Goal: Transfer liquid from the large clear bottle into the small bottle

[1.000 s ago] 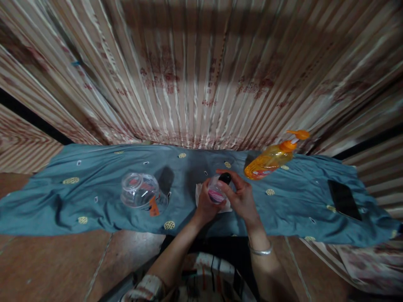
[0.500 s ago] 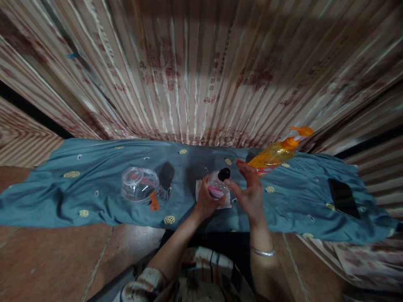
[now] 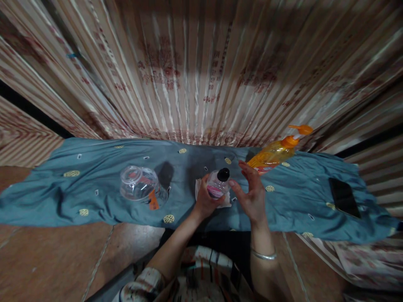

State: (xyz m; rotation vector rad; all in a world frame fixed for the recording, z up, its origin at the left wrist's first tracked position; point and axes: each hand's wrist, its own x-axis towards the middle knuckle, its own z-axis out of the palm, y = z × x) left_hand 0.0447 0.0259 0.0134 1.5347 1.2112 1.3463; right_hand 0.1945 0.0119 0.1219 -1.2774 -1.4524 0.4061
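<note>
A clear bottle (image 3: 217, 183) with a black cap (image 3: 223, 174) and a pink label stands at the middle of the cloth. My left hand (image 3: 208, 201) is wrapped round its lower body from the left. Just right of the cap, my right hand (image 3: 252, 192) is open, thumb and fingers apart, with a small gap between the thumb and the bottle. Under the bottle lies a white tissue or paper (image 3: 227, 202), mostly covered. Behind my right hand is a pump bottle (image 3: 273, 154) of yellow-orange liquid with an orange pump top; my fingers hide part of its base.
On the left stands a large clear plastic container (image 3: 140, 186) with an orange tag. A black phone (image 3: 344, 197) lies at the right. Both rest on a wrinkled blue-green cloth (image 3: 103, 167). Striped, printed sheeting (image 3: 189, 75) rises directly behind the cloth.
My right hand has drawn slightly right, off the black cap, and its thumb has come away from it. My left hand keeps its hold on the bottle.
</note>
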